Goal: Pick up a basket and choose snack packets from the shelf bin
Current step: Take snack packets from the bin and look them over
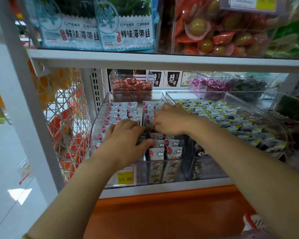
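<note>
A clear plastic shelf bin (pixel 100 118) on the middle shelf holds rows of small white snack packets (pixel 160 152) printed with red balloons and clouds. Both my hands are inside it. My left hand (pixel 126 135) lies over the packets on the left side, fingers curled down among them and thumb against a packet at the centre divider. My right hand (pixel 169 119) reaches in from the right, its fingers curled into the packets near the divider. What each hand holds is hidden by the fingers. A basket's red-and-white rim (pixel 254 223) shows at the bottom right corner.
A second clear bin (pixel 231 118) with black, white and yellow packets stands to the right. A small tub of red sweets (pixel 131 85) sits behind. A yellow price tag (pixel 125 177) reads 15.80. A white wire rack (pixel 67 118) hangs left of the bin. The upper shelf (pixel 162 59) overhangs.
</note>
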Motion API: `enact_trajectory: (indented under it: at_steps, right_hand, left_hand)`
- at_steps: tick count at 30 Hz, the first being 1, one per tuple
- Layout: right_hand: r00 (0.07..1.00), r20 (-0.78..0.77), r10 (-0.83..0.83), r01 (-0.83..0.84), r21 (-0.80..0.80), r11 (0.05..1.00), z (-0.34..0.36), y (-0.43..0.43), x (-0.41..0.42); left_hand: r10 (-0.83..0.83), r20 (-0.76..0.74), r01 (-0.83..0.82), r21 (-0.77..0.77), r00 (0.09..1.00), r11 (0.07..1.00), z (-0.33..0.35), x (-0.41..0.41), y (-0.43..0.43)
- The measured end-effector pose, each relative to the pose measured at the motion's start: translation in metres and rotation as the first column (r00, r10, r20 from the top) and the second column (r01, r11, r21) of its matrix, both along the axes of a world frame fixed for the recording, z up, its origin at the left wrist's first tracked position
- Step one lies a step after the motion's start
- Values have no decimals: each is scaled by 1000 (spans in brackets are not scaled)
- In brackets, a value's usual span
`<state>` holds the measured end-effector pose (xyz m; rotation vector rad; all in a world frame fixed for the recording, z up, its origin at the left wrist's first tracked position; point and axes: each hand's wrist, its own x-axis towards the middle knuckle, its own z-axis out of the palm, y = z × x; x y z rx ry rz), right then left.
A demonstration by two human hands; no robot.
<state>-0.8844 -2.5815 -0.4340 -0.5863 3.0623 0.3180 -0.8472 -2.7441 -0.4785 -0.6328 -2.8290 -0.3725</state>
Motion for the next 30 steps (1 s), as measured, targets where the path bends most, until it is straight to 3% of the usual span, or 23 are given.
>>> enact_trajectory:
  at_steps: [6,8,14,20,25,30]
  right_hand:
    - [992,-103,-72,28,-374,927,3,4,-11]
    - [981,-165,-99,22,-413,910,2,1,-17]
    - [963,-258,-73,21,-198,980,2,-5,-31]
    - [976,-216,-6,-17,-101,995,1,-8,-34]
    - [959,-268,-88,-41,-443,895,6,3,-29]
    - [855,-463,-234,-196,-705,681,6,12,4]
  left_hand:
    - [-9,15,9,-15,1000,1000,-4,-1,0]
    - [-9,11,9,-12,1000,1000,-4,-1,1]
    - [-4,-18,5,61,1000,998,-1,0,1]
    - [15,-41,-11,107,999,994,2,1,2]
    - [29,-65,-18,170,997,985,5,3,0]
    - [53,-135,0,364,989,932,10,5,-2]
